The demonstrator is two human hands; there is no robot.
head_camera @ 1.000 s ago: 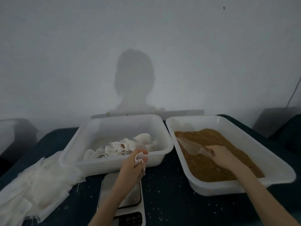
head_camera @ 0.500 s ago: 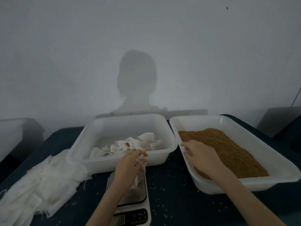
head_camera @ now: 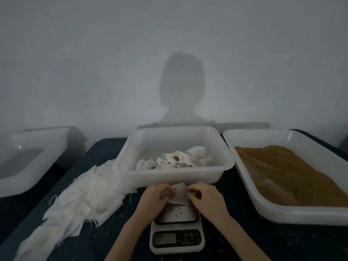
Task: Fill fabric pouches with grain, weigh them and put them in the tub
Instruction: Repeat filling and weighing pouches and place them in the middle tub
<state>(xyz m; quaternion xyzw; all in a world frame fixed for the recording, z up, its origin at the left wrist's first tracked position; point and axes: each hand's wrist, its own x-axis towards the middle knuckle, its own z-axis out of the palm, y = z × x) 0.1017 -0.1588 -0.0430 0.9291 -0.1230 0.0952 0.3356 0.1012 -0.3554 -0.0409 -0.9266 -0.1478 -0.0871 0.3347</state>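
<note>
Spreading across the whole lower view, a dark blue table (head_camera: 244,194) with a matte, speckled top carries everything, loose pale grains scattered over it. At the right sits a wide, shallow white plastic tray (head_camera: 301,213), smooth and rounded at the corners, heaped with brown, sandy-textured grain (head_camera: 286,170). In the middle stands a deeper white plastic tub (head_camera: 169,176), rectangular with a rolled rim, holding a crumpled heap of filled pouches (head_camera: 180,160) toward its near right side. A third white basin (head_camera: 28,157) sits apart at the far left. Between it and the tub, a long, loose pile of flat fabric squares (head_camera: 79,196) with frayed thread edges runs diagonally toward the lower left corner.

Just in front of the tub lies a small white kitchen scale (head_camera: 177,232) with a rounded rectangular platform and a dark display panel; its markings are too blurred to read.

Over the scale's platform, both hands hold one limp white fabric pouch (head_camera: 178,194), its long axis lying roughly left to right between them. The left hand (head_camera: 156,196) has its fingers curled, pinching the pouch's left edge; the right hand (head_camera: 205,198) pinches the right edge with bent fingers.
</note>
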